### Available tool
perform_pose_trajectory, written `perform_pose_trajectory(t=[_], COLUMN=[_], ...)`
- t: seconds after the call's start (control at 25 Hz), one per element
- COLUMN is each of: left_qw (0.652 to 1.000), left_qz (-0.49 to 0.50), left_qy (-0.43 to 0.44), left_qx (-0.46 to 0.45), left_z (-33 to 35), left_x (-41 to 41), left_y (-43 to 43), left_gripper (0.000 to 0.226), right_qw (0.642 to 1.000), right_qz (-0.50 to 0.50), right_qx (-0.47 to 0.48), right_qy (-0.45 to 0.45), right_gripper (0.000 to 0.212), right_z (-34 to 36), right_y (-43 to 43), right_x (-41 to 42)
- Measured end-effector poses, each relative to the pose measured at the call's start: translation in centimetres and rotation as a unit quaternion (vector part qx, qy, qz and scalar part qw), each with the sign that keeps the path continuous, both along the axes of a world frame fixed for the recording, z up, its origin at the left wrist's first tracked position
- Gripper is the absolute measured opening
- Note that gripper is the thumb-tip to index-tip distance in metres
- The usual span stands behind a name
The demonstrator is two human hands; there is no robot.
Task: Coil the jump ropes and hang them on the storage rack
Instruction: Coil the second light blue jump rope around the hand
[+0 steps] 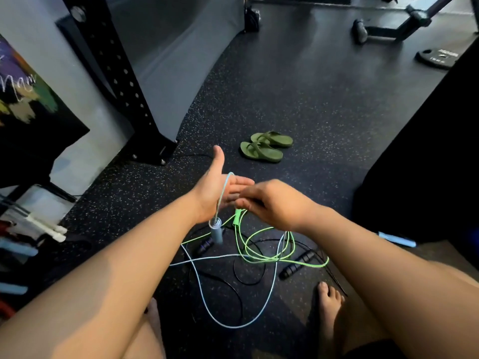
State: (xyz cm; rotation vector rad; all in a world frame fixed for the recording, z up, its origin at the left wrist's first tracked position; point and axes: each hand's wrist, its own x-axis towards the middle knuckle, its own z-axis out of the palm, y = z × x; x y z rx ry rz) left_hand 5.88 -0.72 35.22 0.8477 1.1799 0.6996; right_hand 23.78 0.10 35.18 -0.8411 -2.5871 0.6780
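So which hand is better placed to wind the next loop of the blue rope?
Probably the right. The left hand, open, serves as the spool: the blue rope drapes over it, its handle dangling. The right hand is at that palm, fingers curled, able to wrap.

Your view is dim and cool. The dark speckled floor (pixel 298 99) swallows most of the light. Your left forearm (pixel 134 255) is lit from above, with a soft shadow near the elbow. The green rope (pixel 305 264) and blue rope (pixel 233 327) stand out clearly. The wide lens bends the rack post (pixel 116 73), and the frame edges go soft.
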Motion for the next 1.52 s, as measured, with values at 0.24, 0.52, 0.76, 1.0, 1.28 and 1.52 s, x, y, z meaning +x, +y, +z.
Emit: perform_pose_trajectory(t=[0.24, 0.52, 0.76, 1.0, 1.28, 1.52], left_qw=[0.984, 0.971, 0.912, 0.921, 0.99, 0.989], left_qz=[-0.115, -0.067, 0.134, 0.169, 0.061, -0.147], left_qy=[-0.13, -0.227, -0.379, -0.338, -0.106, 0.02], left_qx=[-0.038, -0.008, 0.079, 0.093, 0.07, 0.021], left_z=[0.6, 2.2, 3.6, 2.6, 1.1, 1.3], left_x=[2.9, 2.9, 0.8, -0.7, -0.6, -0.4], left_y=[-2.5, -2.9, -1.8, -0.9, -0.7, -1.5], left_gripper=[0.127, 0.115, 0.12, 0.135, 0.133, 0.125], right_qw=[0.979, 0.967, 0.982, 0.994, 0.997, 0.994], right_qz=[-0.132, -0.183, -0.124, -0.041, -0.045, -0.077], right_qx=[-0.022, -0.067, -0.139, -0.091, 0.061, 0.037], right_qy=[0.152, 0.165, -0.009, -0.052, 0.012, 0.073], right_gripper=[0.023, 0.028, 0.031, 0.031, 0.029, 0.028], right_z=[1.3, -0.1, -3.0, -1.6, -0.5, 0.6], right_y=[1.4, 2.3, 1.8, 0.7, 1.5, 2.2], right_x=[2.5, 3.2, 1.7, 0.3, 0.5, 1.2])
